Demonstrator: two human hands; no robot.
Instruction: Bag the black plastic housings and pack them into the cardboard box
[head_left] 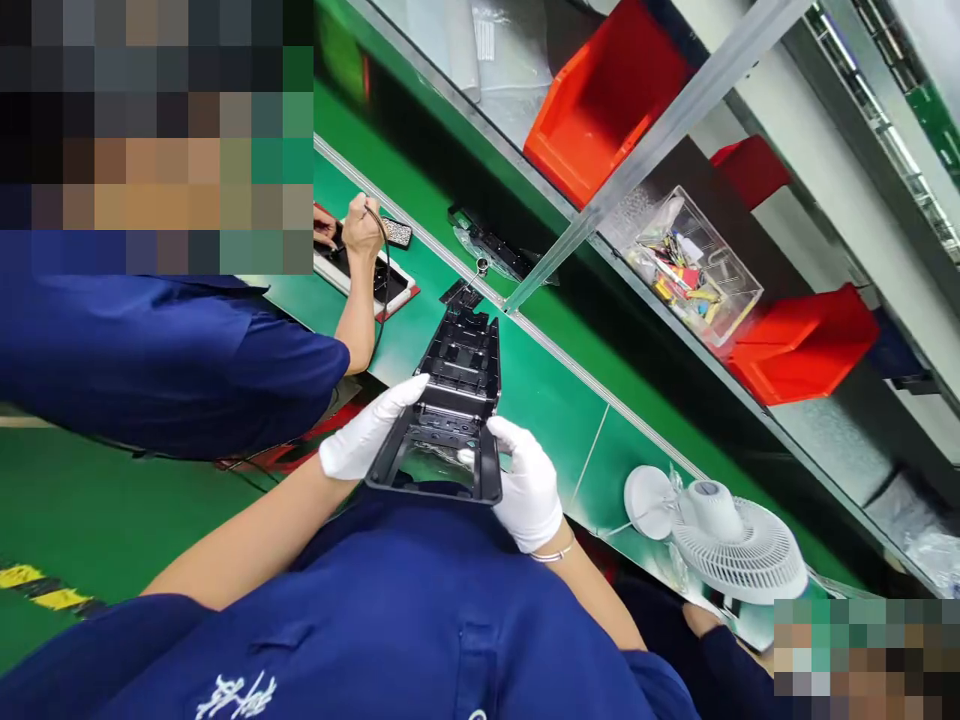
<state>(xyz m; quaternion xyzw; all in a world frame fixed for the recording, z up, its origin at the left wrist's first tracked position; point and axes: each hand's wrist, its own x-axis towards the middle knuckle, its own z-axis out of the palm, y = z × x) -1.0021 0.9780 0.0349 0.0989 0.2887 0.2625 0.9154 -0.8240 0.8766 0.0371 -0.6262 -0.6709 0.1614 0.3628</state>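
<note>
A long black plastic housing (459,385) is held up in front of my chest, its near end an open rectangular frame and its far part ribbed and molded. My left hand (373,428), in a white glove, grips the left edge with the thumb along the side. On the opposite edge, my right hand (527,485), also gloved, has its thumb over the rim and a fingertip showing through the opening. The other fingers of both hands are mostly hidden behind the part. Beyond its far end, small dark pieces (461,292) lie on the green bench (555,400).
At the left a co-worker's hand (362,228) holds a dark cable above a tray (401,285). A white fan (739,540) stands on the right. Orange bins (592,120) and a clear box of small colored parts (701,275) sit on the shelf. Another person's arm shows lower right.
</note>
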